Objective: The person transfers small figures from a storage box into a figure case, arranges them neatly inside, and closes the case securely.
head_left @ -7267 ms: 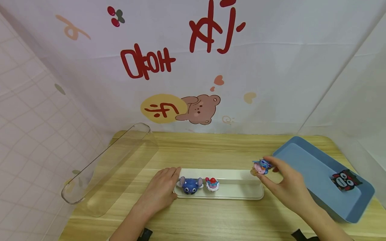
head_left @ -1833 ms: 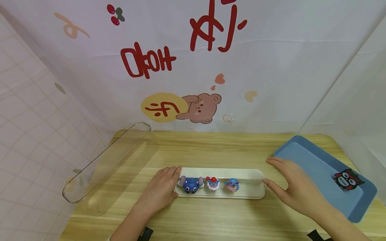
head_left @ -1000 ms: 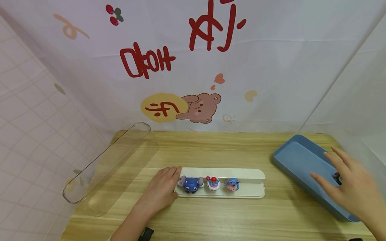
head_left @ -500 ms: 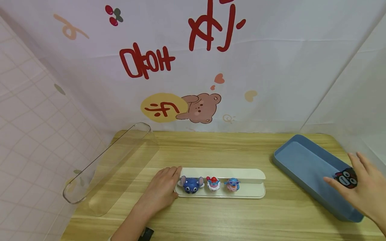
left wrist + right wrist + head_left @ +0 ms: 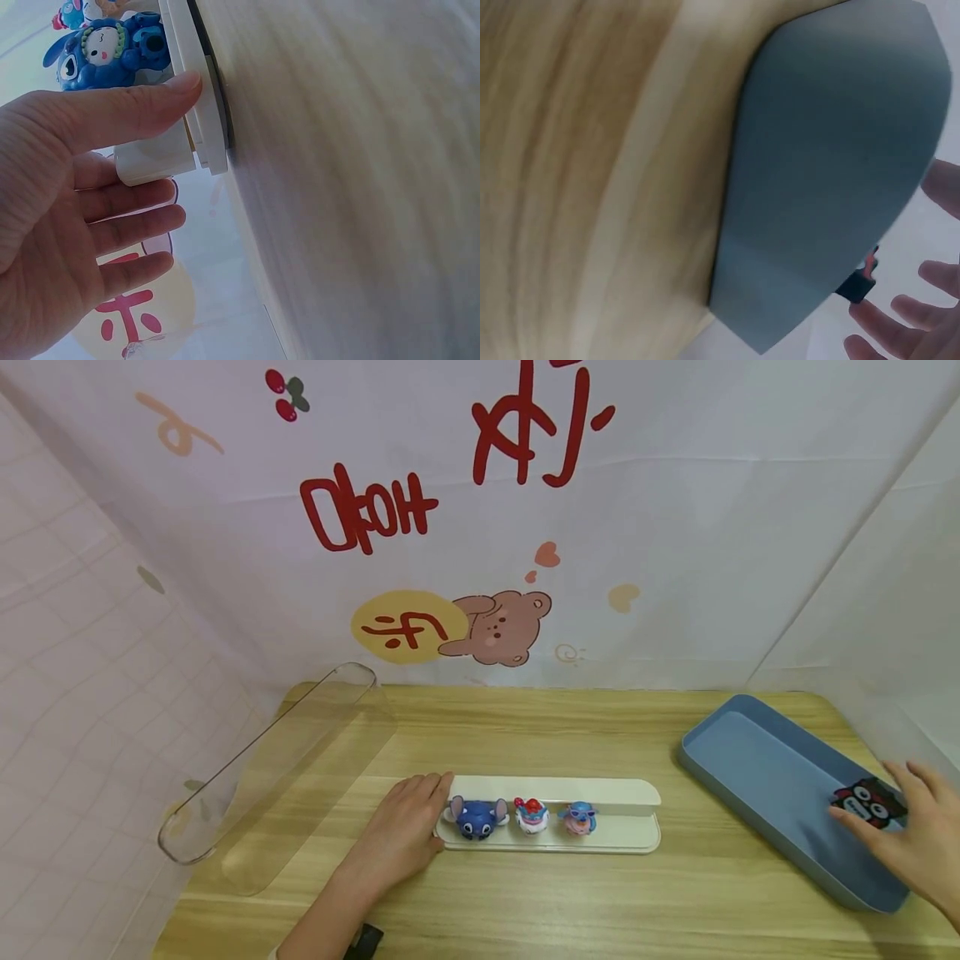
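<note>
Head view puts the right hand (image 5: 918, 843) at the lower right of the frame, fingers spread and relaxed around the black cartoon figure (image 5: 868, 798) that sits in the near end of the blue tray (image 5: 750, 768). The fingertips look to be touching or just beside the figure, not yet pinching it; whether contact is made is hard to tell. Judging from this, a good pickup wants thumb and forefinger closing on opposite sides of the figure, low on its body, then a straight lift that clears the tray's raised rim.

The figure is small, black with red and white markings, and seems flat-faced, so it may slip if squeezed on its edges only.

At lower centre the left hand (image 5: 401, 835) lies flat, fingers straight and together, its fingertips pressed against the left end of the white stand (image 5: 622, 793), steadying it. On the stand sit three small toys in a row, starting with a blue big-eared figure (image 5: 475, 819).
</note>
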`<state>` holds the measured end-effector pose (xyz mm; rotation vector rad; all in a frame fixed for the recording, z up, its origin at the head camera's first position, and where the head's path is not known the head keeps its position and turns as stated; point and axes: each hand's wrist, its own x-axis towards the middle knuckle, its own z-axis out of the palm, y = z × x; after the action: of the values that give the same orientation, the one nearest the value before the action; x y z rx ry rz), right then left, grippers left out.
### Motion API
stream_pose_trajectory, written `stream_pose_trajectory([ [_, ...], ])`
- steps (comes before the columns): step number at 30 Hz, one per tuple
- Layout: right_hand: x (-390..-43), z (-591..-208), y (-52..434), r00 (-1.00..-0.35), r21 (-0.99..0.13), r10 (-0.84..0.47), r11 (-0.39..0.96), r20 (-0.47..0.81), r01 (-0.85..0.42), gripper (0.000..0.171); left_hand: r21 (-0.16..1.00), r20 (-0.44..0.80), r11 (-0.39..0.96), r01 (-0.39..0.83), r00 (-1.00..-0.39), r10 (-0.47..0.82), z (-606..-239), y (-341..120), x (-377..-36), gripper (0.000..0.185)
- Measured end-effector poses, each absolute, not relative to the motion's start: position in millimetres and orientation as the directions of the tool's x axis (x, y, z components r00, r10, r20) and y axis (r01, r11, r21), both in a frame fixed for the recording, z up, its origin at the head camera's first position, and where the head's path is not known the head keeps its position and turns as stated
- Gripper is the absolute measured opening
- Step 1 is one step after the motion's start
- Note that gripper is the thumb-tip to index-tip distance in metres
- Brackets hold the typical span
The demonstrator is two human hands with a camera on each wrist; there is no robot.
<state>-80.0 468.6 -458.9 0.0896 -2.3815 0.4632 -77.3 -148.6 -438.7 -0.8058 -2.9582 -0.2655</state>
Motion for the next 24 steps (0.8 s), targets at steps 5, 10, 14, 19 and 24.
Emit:
stream_pose_trajectory([
  [5, -80.1, -465.6, 473.0, -0.785, -0.370, 0.115, 0.916, 0.608, -0.153, 0.137, 0.143, 0.100, 0.849, 0.508, -0.861, 0.499, -438.8, -148.7, -77.3, 0.090],
  [10, -84.2, -469.4, 479.2, -0.756, -0.374, 0.088, 0.902, 0.649, -0.216, 0.128, 0.149, 0.102, 0.848, 0.508, -0.861, 0.498, -437.1, -148.0, -77.3, 0.088],
  [14, -84.7, -471.1, 484.7, -0.770, -0.366, 0.064, 0.903, 0.635, -0.227, 0.107, 0.153, 0.104, 0.847, 0.509, -0.861, 0.498, -436.5, -147.8, -77.2, 0.089],
  [19, -86.0, -470.8, 489.7, -0.803, -0.364, 0.049, 0.906, 0.594, -0.214, 0.084, 0.153, 0.109, 0.847, 0.510, -0.860, 0.498, -437.6, -148.6, -77.3, 0.091],
  [24, -89.6, -471.6, 492.0, -0.790, -0.391, -0.001, 0.869, 0.613, -0.304, 0.098, 0.156, 0.106, 0.848, 0.507, -0.862, 0.496, -438.2, -148.9, -77.8, 0.091],
])
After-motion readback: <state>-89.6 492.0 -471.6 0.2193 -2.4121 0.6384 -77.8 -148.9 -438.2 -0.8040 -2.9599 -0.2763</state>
